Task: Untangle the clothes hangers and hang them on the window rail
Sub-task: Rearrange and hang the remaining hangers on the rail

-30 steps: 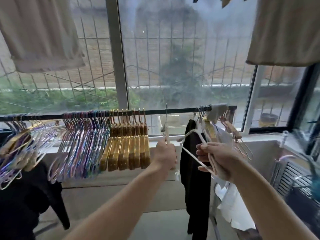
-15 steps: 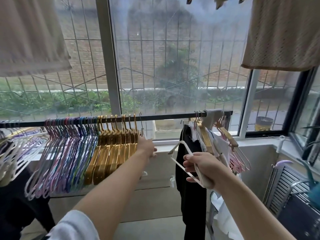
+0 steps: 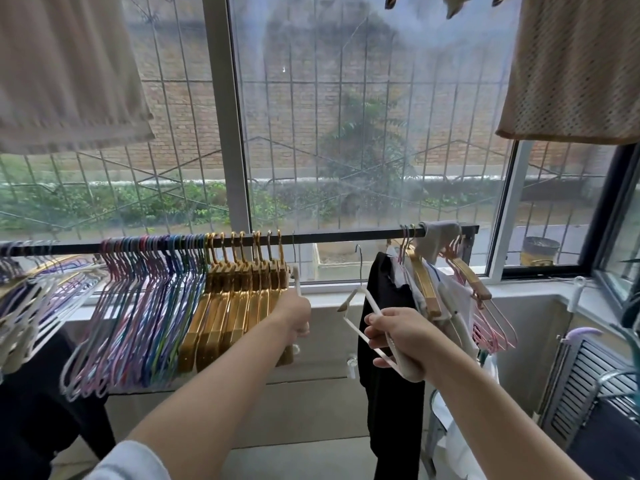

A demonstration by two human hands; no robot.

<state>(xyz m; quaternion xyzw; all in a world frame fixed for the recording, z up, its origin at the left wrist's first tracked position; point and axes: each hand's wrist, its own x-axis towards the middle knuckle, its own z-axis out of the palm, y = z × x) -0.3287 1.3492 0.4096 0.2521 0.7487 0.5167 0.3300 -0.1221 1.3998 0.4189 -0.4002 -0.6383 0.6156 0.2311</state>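
Left hand (image 3: 294,315) now seemingly hooks white hanger (image 3: 295,279) railward.

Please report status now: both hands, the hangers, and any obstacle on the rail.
Left hand grips white hanger, hooked on rail beside gold hangers. Right hand grips second white hanger, off the rail. Bare rail between; black garment hangs close right.

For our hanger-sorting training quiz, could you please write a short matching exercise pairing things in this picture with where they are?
Things:
1. gold hangers
2. white hanger
3. black garment
4. grey cloth

Places:
A. draped over the rail near its right end
B. gripped by the right hand
C. hooked on the rail beside the left hand
D. hanging below the rail, behind the right hand

Pairs: 1-C, 2-B, 3-D, 4-A
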